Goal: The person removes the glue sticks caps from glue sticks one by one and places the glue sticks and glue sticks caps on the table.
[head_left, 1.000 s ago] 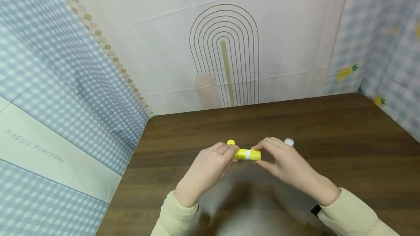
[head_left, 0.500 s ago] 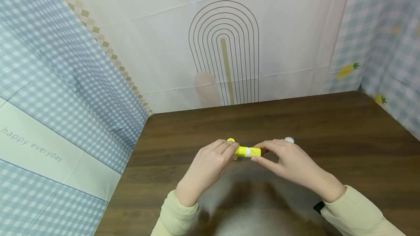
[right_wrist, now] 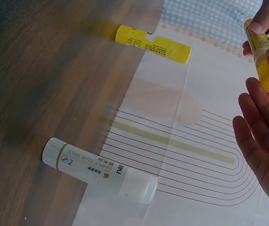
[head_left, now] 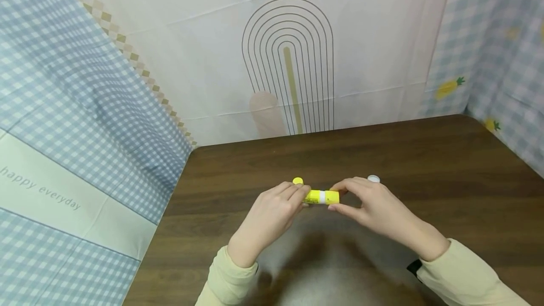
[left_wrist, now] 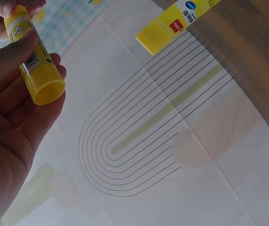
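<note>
Your right hand (head_left: pixel 378 204) has edged slightly outward; it and your left hand (head_left: pixel 272 216) pinch the glue stick (head_left: pixel 315 196) above the table (head_left: pixel 450 174) (long axis sideways, nearly level), plain yellow end pointing right.

Runs free along the far edge of the table (head_left: pixel 446 169), from far left corner to far right corner, up to the printed cloth (head_left: pixel 204 60) closing off that side. Opens widest between the right hand (head_left: pixel 378 207) and the right edge; opens too between the left hand (head_left: pixel 274 209) and the left edge, bounded there by the checked curtain (head_left: pixel 89 70). Meets an upright yellow glue stick (head_left: pixel 298 181) beyond the left hand, an upright white glue stick (head_left: pixel 373 179) beyond the right. Leaves a lane between those two toward the far edge, barred on the near side by the yellow tube (head_left: pixel 323 197) spanning both hands. Widens again between the sleeves (head_left: pixel 231 275).
</note>
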`<action>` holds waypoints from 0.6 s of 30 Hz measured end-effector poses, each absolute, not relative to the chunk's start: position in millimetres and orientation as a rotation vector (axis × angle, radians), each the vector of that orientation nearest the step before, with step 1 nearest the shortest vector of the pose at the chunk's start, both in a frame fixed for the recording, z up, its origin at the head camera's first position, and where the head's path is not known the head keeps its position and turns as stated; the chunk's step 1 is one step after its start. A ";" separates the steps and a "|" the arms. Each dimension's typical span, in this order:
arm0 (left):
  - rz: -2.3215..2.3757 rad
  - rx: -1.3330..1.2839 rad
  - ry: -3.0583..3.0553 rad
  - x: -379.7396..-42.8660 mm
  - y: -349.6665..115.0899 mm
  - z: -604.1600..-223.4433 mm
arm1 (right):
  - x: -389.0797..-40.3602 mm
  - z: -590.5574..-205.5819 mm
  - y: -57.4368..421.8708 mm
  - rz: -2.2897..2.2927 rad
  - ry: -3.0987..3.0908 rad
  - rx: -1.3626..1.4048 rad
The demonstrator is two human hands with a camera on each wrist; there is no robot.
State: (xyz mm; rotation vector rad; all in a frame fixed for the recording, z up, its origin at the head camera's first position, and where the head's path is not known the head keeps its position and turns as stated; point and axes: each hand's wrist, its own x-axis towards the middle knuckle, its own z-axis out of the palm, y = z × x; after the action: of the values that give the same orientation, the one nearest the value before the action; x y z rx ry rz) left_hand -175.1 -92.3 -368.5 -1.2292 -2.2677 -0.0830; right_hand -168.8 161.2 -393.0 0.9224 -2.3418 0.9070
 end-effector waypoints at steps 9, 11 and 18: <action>-0.084 -1.227 -2.266 -177.7 -90.6 -368.5 | -170.4 -392.7 163.7 0.891 -2.323 0.945; -0.090 -1.228 -2.273 -177.5 -90.4 -368.0 | -170.4 -392.7 163.9 0.882 -2.324 0.949; -0.066 -1.225 -2.273 -177.3 -89.1 -368.1 | -169.3 -393.0 164.0 0.874 -2.346 0.939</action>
State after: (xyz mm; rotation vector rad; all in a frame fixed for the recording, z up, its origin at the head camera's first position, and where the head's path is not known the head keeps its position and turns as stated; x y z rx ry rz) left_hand -177.3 -89.1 -368.1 -1.2251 -2.2734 -0.0656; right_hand -169.3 164.0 -393.0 0.9393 -2.3459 0.8737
